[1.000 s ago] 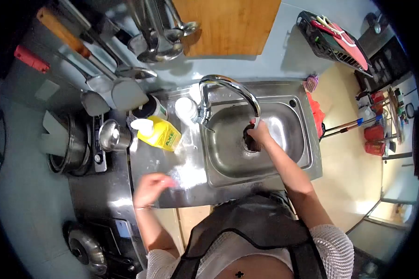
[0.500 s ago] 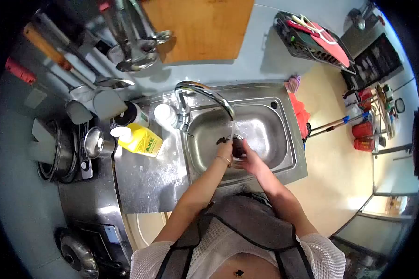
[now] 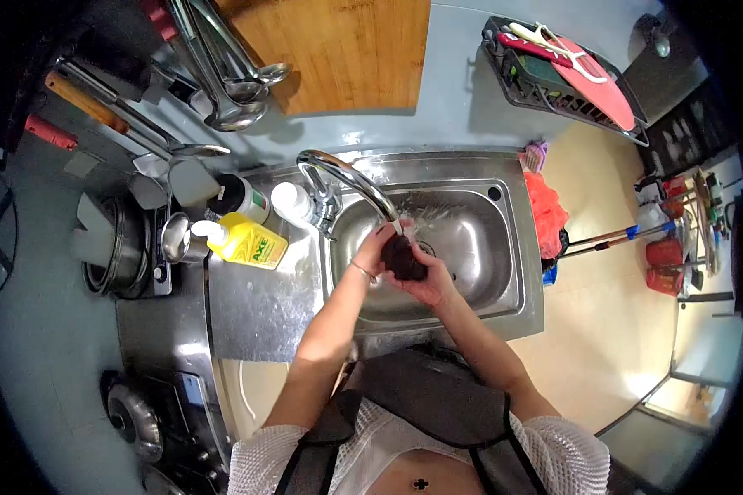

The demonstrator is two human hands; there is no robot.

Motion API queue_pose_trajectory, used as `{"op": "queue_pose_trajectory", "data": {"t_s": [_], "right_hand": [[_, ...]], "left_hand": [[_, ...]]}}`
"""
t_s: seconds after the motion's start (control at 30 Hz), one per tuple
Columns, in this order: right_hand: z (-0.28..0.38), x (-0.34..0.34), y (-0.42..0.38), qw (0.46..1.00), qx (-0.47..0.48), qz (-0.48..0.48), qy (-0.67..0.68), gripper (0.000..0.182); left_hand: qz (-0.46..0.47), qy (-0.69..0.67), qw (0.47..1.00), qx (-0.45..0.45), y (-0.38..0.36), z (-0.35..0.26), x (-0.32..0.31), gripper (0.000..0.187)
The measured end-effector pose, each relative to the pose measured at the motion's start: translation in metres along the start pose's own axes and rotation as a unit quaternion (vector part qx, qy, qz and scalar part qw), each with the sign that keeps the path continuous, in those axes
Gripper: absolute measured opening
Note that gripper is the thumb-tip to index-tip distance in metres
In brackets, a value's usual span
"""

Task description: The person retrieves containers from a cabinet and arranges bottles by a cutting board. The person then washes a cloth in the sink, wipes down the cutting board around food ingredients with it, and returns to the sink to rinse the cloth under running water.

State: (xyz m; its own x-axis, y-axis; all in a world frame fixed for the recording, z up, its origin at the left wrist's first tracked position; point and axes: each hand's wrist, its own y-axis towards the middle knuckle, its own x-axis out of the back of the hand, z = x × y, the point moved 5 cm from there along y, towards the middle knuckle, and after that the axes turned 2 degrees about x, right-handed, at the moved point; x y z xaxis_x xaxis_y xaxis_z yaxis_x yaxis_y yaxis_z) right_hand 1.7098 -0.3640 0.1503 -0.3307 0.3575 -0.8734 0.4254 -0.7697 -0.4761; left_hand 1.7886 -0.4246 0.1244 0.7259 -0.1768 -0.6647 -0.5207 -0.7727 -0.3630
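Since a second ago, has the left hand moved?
Yes. The left hand left the counter beside the sink and now holds the dark lump under the tap.

Small dark wet lump (image 3: 402, 257): identity unclear, partly covered by hands. Round steel sink drain (image 3: 425, 246): mostly hidden behind it.

Both arms are being stretched forward, the left hand (image 3: 375, 250) and right hand (image 3: 432, 285) being pressed close together, fingers being curled inward, wrists being bent.
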Motion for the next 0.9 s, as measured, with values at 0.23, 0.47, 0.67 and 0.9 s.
{"op": "queue_pose_trajectory", "data": {"t_s": [0.23,0.47,0.67,0.9], "right_hand": [[0.027,-0.013,0.028,0.893,0.052,0.053,-0.444,0.025],[0.031,0.020,0.031,0.426,0.077,0.060,-0.899,0.023],[0.034,0.061,0.019,0.352,0.185,0.076,-0.914,0.031],[0.069,0.133,-0.015,0.880,-0.165,-0.068,-0.440,0.034]], "left_hand": [[-0.079,0.425,0.901,0.030,0.027,-0.035,-0.023,0.045],[-0.345,0.586,0.733,-0.019,0.031,0.028,0.019,0.040],[-0.545,0.274,0.792,-0.015,0.005,0.077,0.079,0.045],[-0.411,-0.041,0.907,-0.084,-0.039,-0.014,0.109,0.064]]}}
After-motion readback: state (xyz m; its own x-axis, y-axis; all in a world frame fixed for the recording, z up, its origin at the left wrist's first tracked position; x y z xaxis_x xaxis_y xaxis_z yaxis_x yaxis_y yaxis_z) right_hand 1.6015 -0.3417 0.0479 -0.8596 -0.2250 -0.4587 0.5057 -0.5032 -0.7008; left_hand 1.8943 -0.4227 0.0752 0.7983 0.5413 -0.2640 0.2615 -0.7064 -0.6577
